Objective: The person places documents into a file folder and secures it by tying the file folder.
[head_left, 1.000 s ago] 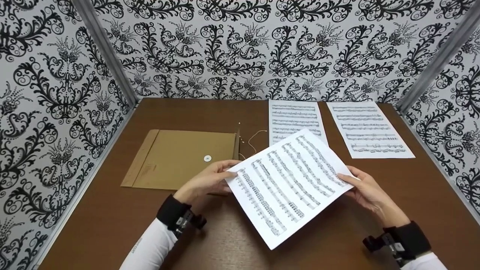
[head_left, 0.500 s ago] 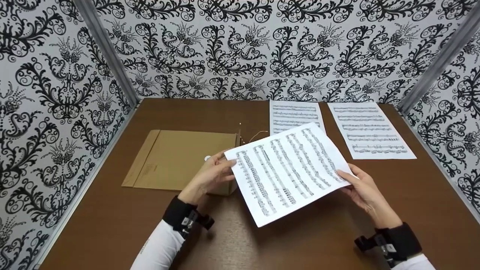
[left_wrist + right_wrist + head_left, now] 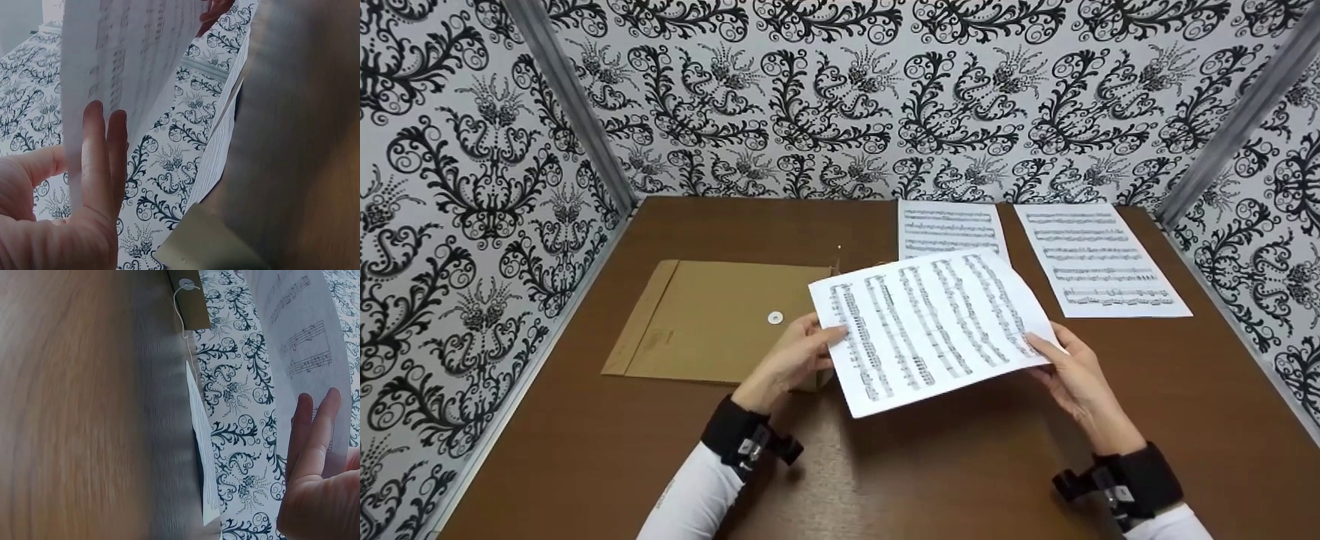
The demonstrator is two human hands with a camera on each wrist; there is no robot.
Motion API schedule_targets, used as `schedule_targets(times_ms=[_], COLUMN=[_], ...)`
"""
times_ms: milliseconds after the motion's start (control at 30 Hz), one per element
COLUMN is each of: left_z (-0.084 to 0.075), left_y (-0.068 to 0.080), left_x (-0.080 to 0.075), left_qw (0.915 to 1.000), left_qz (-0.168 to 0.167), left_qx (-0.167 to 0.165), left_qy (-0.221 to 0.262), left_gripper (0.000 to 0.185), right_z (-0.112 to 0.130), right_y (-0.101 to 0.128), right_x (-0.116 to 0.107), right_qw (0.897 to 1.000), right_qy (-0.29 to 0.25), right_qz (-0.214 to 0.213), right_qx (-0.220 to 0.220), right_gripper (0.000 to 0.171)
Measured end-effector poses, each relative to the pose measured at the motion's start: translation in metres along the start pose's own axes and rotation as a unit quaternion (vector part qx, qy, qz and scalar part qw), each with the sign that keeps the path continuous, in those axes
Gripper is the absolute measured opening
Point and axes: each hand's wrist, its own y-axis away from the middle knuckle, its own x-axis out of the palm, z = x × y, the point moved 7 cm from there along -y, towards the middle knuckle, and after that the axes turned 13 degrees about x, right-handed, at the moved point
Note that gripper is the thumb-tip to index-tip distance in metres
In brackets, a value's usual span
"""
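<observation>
My left hand [image 3: 793,358] and right hand [image 3: 1069,373] pinch one white sheet of printed music [image 3: 928,326] near the brown string-tie envelope [image 3: 720,319], two sheets [image 3: 1099,259] left on the table [image 3: 585,442].

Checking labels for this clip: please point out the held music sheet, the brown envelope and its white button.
held music sheet [image 3: 930,330]: head view, middle of the printed page.
brown envelope [image 3: 712,319]: head view, bare front face.
white button [image 3: 774,317]: head view, centre of the disc.

Two flat sheets [image 3: 1099,259], brown envelope [image 3: 712,322]
</observation>
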Motion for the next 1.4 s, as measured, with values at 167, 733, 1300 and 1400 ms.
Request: schedule_targets(times_ms=[167,733,1300,1400], left_z=[0.005,0.006,-0.009,-0.01], left_y=[-0.002,-0.009,-0.007,-0.007], left_x=[0.004,-0.006,-0.021,-0.023], left_qw=[0.9997,0.9981,0.9884,0.9885], left_qz=[0.01,-0.043,-0.012,-0.01], left_qx=[0.018,0.032,0.047,0.046], left_qy=[-0.01,-0.029,-0.144,-0.144], left_gripper=[0.044,0.04,0.04,0.04], right_z=[-0.001,-0.004,-0.003,0.001], right_y=[0.0,0.002,-0.001,-0.004], right_x=[0.005,0.016,0.023,0.021], right_qw=[1.0,1.0,0.99,0.986], right_qy=[-0.004,0.011,0.063,0.073], right_qz=[-0.005,-0.002,0.123,0.148], right_qx=[-0.003,0.011,0.017,0.02], right_gripper=[0.019,0.027,0.039,0.033])
